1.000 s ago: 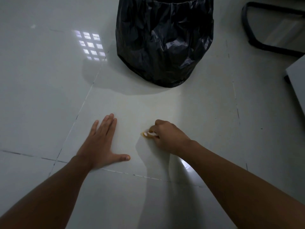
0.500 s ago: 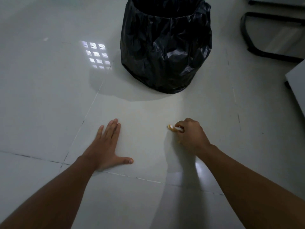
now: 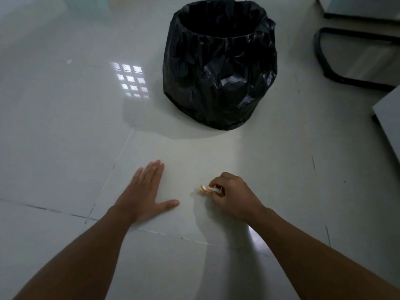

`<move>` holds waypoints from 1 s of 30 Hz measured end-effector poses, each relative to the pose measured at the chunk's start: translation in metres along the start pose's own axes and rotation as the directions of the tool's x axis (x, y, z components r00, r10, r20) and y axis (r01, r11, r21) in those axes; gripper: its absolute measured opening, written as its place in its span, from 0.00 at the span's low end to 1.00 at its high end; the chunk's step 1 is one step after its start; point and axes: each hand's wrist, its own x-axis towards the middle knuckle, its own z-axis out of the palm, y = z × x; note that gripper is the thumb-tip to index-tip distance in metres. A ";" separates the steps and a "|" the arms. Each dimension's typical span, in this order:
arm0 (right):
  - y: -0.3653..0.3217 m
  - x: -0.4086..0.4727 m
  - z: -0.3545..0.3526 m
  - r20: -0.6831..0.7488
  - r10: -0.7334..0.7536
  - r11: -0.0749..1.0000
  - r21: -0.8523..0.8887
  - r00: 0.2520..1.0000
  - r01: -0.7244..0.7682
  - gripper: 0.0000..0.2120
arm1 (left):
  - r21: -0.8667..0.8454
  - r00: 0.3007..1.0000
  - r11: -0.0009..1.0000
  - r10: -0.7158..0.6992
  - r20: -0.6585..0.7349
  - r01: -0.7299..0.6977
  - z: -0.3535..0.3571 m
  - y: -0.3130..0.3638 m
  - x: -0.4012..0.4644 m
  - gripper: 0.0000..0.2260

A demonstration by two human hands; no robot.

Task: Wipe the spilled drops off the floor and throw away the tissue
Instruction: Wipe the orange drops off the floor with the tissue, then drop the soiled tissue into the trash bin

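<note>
My right hand (image 3: 234, 197) is closed around a small crumpled tissue (image 3: 207, 188), white with orange stains, pressed low against the pale tiled floor (image 3: 65, 137). Only the tissue's left end sticks out of my fingers. My left hand (image 3: 146, 194) lies flat on the floor to the left, palm down, fingers together and thumb out, holding nothing. Straight ahead stands a bin lined with a black plastic bag (image 3: 220, 68), its mouth open at the top. I cannot make out any drops on the floor.
A black curved chair base (image 3: 337, 76) rests on the floor at the far right. A grey furniture corner (image 3: 389, 126) juts in from the right edge. A window's reflection (image 3: 131, 80) shines on the tiles left of the bin.
My right hand slid right with the tissue, then back left a little. The view has tilted up, showing the bin's open mouth. My left hand stays planted.
</note>
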 end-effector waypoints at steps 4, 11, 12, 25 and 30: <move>-0.004 0.016 -0.030 0.075 -0.044 0.997 -0.057 0.996 0.049 0.10 | -0.035 0.997 0.998 0.050 -0.054 -0.052 -0.020 0.017 0.009 0.49; -0.023 0.057 -0.109 0.139 0.021 0.987 -0.163 0.990 0.002 0.09 | -0.095 0.989 0.995 0.005 -0.151 -0.019 -0.080 0.043 0.041 0.28; -0.026 0.062 -0.124 0.118 0.031 0.987 -0.162 0.993 -0.012 0.09 | -0.107 0.983 0.994 0.007 -0.184 -0.028 -0.092 0.048 0.047 0.26; -0.054 0.135 -0.292 -0.305 0.164 0.986 0.074 0.938 -0.148 0.03 | 0.033 0.784 0.974 0.200 -0.588 -0.224 -0.248 0.105 0.154 0.24; -0.051 0.158 -0.296 -0.261 0.038 0.994 -0.088 0.965 -0.063 0.03 | 0.006 0.884 0.993 0.107 -0.456 -0.117 -0.259 0.107 0.195 0.33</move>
